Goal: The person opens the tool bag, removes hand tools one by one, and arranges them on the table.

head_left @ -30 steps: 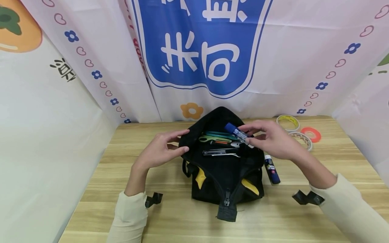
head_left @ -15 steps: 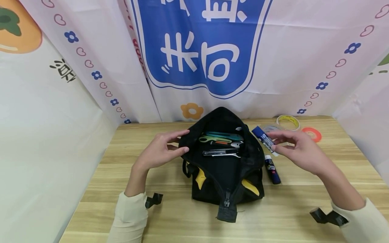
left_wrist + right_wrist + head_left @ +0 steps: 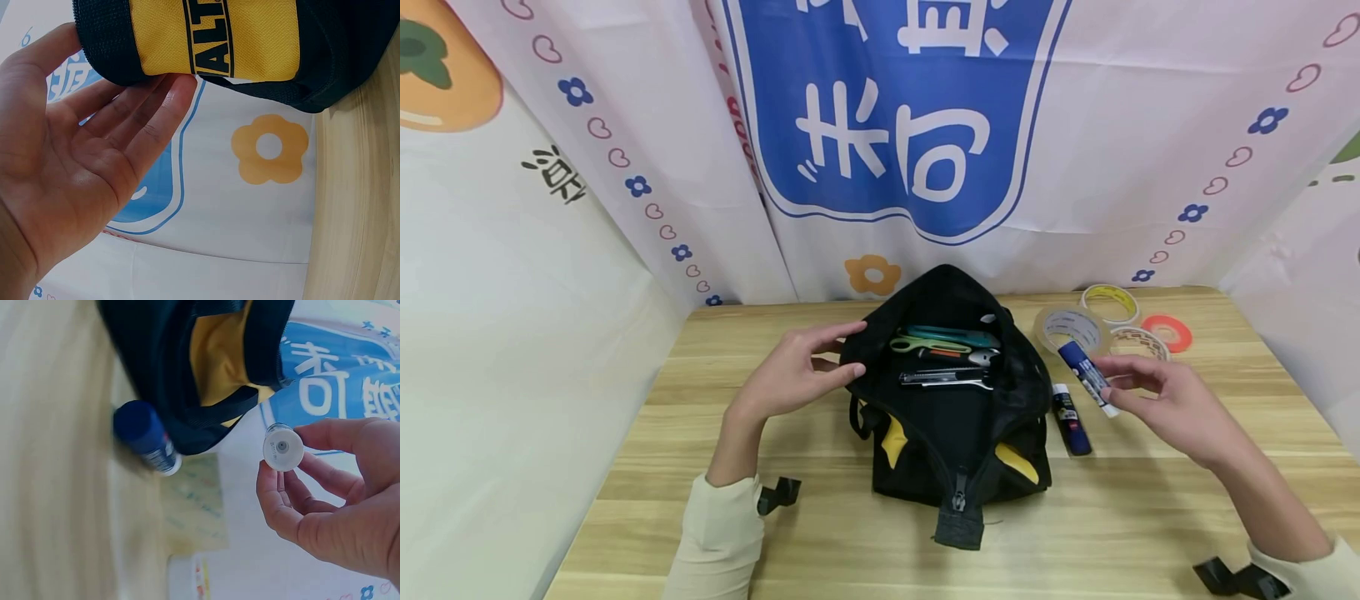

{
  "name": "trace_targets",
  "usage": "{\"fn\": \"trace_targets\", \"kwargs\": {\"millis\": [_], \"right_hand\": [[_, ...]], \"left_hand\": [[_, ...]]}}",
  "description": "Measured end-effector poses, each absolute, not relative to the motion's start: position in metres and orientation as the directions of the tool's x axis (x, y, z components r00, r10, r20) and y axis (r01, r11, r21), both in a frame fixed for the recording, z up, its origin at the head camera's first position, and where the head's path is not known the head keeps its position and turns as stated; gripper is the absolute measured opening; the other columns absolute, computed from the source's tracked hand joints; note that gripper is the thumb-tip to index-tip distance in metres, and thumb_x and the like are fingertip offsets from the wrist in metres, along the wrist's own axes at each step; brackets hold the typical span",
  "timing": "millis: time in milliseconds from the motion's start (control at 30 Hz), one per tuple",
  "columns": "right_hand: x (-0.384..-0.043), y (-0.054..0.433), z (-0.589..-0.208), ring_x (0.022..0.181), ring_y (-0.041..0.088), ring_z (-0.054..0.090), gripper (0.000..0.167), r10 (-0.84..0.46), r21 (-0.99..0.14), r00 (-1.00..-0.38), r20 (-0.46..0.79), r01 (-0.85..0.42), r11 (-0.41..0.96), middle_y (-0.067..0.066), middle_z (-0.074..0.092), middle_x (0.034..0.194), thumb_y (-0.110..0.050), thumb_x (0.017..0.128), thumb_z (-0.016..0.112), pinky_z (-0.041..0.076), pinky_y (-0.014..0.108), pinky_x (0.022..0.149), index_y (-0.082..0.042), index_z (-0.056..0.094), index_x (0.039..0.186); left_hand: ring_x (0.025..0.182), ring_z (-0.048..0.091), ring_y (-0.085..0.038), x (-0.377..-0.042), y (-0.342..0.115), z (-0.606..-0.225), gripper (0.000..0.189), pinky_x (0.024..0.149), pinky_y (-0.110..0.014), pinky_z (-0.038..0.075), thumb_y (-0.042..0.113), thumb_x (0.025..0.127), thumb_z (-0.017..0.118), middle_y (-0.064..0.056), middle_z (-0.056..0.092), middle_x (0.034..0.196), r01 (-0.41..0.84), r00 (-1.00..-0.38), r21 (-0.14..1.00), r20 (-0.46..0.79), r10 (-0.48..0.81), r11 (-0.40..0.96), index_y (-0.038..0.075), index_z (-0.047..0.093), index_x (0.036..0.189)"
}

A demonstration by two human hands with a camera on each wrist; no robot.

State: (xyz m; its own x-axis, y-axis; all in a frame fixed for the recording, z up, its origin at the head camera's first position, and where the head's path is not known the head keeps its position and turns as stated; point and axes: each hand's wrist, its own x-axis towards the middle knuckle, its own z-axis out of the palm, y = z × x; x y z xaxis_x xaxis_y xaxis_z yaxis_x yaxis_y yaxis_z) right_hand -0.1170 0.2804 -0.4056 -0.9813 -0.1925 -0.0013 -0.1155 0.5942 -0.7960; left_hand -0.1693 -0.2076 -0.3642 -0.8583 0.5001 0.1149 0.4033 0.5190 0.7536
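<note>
My left hand (image 3: 793, 373) grips the mid-frame bag (image 3: 913, 477), tools (image 3: 938, 377) still inside; my right hand (image 3: 1168, 408) pinches one glue stick (image 3: 1082, 372), a second stick (image 3: 1071, 419) already out.

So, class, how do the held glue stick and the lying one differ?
The held glue stick is in the right hand, off the table; the lying glue stick rests on it, beside the bag. In the head view, the held stick's white end points lower right, the lying stick's toward the top. Both are blue and white.
</note>
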Motion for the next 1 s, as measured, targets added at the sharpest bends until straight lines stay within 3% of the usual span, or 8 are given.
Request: {"fn": "trace_targets", "kwargs": {"millis": [267,633,1000], "right_hand": [[-0.113,0.29,-0.43,0.097,-0.01,0.064,0.041,-0.172,-0.803,-0.985,-0.032,-0.077,0.591,0.028,0.071,0.132,-0.008,0.104,0.069,0.063,0.022,0.076,0.009,0.063,0.142],[-0.112,0.293,-0.457,0.093,-0.004,0.068,0.046,-0.152,-0.826,-0.981,-0.116,0.01,0.563,0.033,0.069,0.133,-0.003,0.103,0.067,0.063,0.023,0.075,0.014,0.057,0.145],[-0.11,0.289,-0.467,0.095,-0.01,0.066,0.048,-0.146,-0.797,-0.978,-0.149,0.031,0.603,0.029,0.072,0.129,-0.007,0.103,0.068,0.061,0.018,0.079,0.012,0.057,0.146]], "left_hand": [[0.128,0.07,-0.037,-0.17,-0.207,-0.364,0.058,0.098,-0.049,0.065,0.02,0.101,0.077,-0.014,0.06,0.157,0.402,-0.858,0.754,0.113,0.5,0.52,0.011,0.059,0.155],[0.128,0.07,-0.036,-0.169,-0.207,-0.364,0.057,0.095,-0.043,0.066,0.02,0.101,0.077,-0.014,0.06,0.157,0.405,-0.859,0.753,0.119,0.498,0.519,0.011,0.059,0.154],[0.129,0.069,-0.037,-0.168,-0.206,-0.364,0.057,0.098,-0.049,0.065,0.021,0.101,0.077,-0.014,0.06,0.157,0.394,-0.863,0.758,0.111,0.493,0.52,0.012,0.059,0.155]]}}
